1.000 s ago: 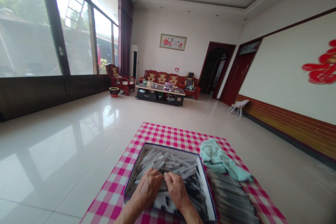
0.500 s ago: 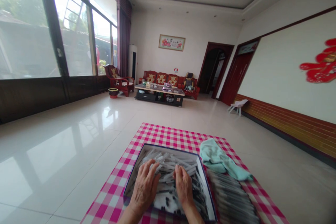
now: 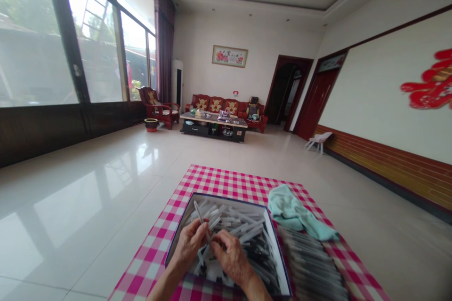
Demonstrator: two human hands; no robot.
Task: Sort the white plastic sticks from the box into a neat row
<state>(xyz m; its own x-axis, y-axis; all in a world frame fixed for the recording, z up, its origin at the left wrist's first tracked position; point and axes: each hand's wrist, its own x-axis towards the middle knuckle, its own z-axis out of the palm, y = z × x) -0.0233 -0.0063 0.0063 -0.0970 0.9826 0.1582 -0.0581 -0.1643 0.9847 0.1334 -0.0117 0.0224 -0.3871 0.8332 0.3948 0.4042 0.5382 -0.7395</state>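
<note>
My left hand [image 3: 192,241] is closed around a slim, translucent pen barrel [image 3: 198,211], which tilts with its upper end pointing away from me. Close beside it, my right hand [image 3: 231,255] pinches at the barrel's lower end; any small part between those fingertips is hidden. Both hands are over a shallow box [image 3: 278,263] with a dark blue rim. Inside it lie many loose clear barrels [image 3: 243,218], darker black pen parts [image 3: 259,249] on the right, and small black pieces [image 3: 203,270] near the front.
Right of the box, a row of dark, finished-looking pens [image 3: 314,268] lies side by side, blurred. A mint-green cloth [image 3: 293,211] is crumpled behind them. Everything rests on a pink-and-white checked tablecloth [image 3: 148,254]. Farther off stand a low table [image 3: 212,121] and a wooden sofa [image 3: 201,99].
My left hand has gone from spread over the barrels to holding one upright at a slant. My right hand has moved left to meet its lower end.
</note>
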